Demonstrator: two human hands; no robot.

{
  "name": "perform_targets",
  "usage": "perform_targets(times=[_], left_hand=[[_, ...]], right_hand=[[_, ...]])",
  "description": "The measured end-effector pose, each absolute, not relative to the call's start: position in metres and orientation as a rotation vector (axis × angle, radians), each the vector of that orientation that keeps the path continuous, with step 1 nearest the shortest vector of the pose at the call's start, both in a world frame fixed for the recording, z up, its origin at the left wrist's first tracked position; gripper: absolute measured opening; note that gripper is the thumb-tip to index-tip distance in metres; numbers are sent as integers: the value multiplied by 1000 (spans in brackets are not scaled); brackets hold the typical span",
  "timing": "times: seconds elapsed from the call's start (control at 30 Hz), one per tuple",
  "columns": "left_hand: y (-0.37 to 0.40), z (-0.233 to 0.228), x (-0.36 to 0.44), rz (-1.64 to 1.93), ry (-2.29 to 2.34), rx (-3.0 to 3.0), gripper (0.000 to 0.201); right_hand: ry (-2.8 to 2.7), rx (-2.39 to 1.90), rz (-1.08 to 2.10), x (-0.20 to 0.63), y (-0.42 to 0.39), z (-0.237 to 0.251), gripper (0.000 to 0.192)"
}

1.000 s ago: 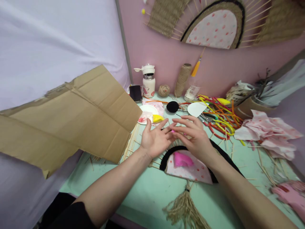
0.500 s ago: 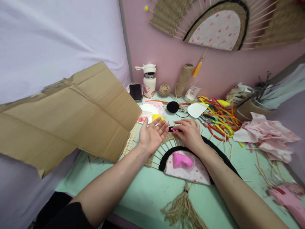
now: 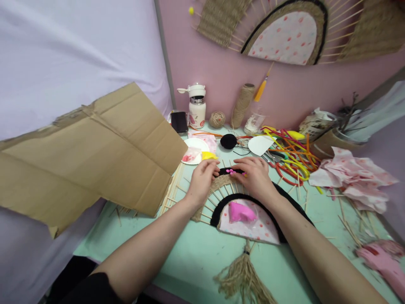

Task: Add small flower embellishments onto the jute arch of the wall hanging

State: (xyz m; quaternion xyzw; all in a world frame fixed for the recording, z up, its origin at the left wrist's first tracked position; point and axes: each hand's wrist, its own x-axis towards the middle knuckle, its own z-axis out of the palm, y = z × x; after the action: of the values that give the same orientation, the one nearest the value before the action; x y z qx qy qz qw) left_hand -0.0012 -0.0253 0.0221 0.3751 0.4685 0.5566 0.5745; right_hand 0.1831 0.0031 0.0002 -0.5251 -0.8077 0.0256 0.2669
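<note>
On the table lies a half-round fan (image 3: 220,182) of woven twine and thin sticks, with a black outer band and a dotted cloth centre. Small pink flower pieces (image 3: 230,171) sit on the band at its top. Just left of them is my left hand (image 3: 202,179), its fingers curled and the tips together by the band. My right hand (image 3: 255,173) bends over the band on the other side, thumb and fingers close to the pink pieces; what they pinch is hidden. A bright pink clay lump (image 3: 242,212) in clear wrap rests on the dotted cloth. A twine tassel (image 3: 245,270) hangs below.
Cardboard (image 3: 95,156) leans at left. Behind stand a white bottle (image 3: 197,112), a twine ball (image 3: 217,120), a twine roll (image 3: 243,105) and a plastic cup (image 3: 254,122). Coloured pipe cleaners (image 3: 300,158), crumpled cloth (image 3: 351,177), loose sticks and a pink glue gun (image 3: 379,261) lie at right.
My left hand has turned from palm-up with spread fingers to curled, its fingertips now by the black band. My right hand stays near the same spot, and more of the pink flower pieces shows.
</note>
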Motion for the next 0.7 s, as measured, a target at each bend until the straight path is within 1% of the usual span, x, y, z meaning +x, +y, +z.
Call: perform_targets(times=[0.1, 0.17, 0.33, 0.5, 0.6, 0.7], left_hand=[[-29, 15, 0, 1246, 1217, 1458, 14], [-30, 11, 1, 1157, 1249, 1639, 16], [-30, 6, 0, 1099, 1287, 1807, 18], [-30, 6, -1, 1005, 1330, 1891, 19], [-31, 5, 0, 994, 1334, 1935, 18], [-31, 3, 0, 979, 1337, 1950, 16]], right_hand=[[-2179, -1401, 105, 185, 3, 4, 16], [-2177, -1395, 136, 185, 3, 5, 18], [-2135, -1387, 95, 193, 4, 10, 20], [-2255, -1389, 26, 200, 2, 13, 15], [-2317, -1377, 35, 197, 0, 10, 12], [-2323, -1381, 61, 193, 0, 6, 12]])
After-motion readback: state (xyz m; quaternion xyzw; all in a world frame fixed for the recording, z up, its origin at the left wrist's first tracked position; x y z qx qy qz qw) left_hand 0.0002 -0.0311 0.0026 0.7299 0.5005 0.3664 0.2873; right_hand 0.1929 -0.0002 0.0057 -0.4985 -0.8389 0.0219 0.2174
